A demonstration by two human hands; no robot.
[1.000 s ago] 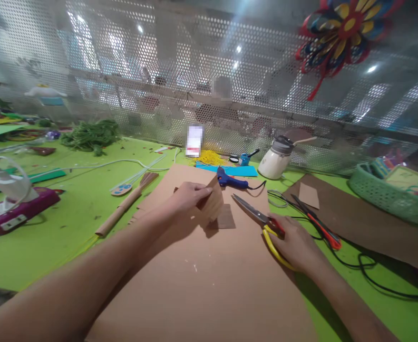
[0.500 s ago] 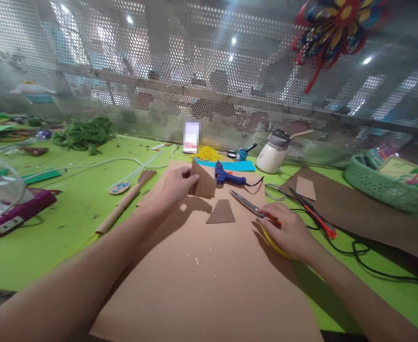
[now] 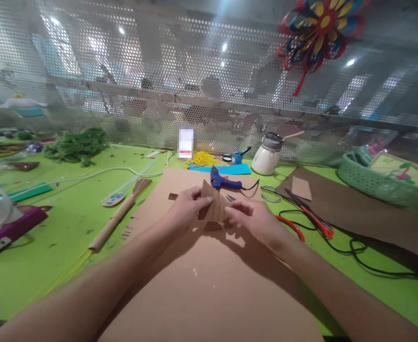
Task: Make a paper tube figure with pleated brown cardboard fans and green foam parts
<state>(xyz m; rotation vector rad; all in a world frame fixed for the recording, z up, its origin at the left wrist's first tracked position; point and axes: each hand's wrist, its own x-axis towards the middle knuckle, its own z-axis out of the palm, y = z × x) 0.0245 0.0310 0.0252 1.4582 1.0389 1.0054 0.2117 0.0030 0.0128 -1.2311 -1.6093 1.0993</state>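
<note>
One brown paper piece (image 3: 215,203), angular and faintly streaked, is held raised above one broad, smooth tan sheet (image 3: 209,299). Left hand (image 3: 185,209) pinches its left side; right hand (image 3: 260,221) has fingertips at its right edge, grip indeterminable. Beyond: one blue glue gun (image 3: 226,182). Rightward: red-handled scissors (image 3: 314,217), plus a second pair (image 3: 297,229), partly hidden. Working room: the sheet's near half.

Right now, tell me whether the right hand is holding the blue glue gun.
No, the blue glue gun lies on the cardboard sheet, beyond the right hand.
</note>
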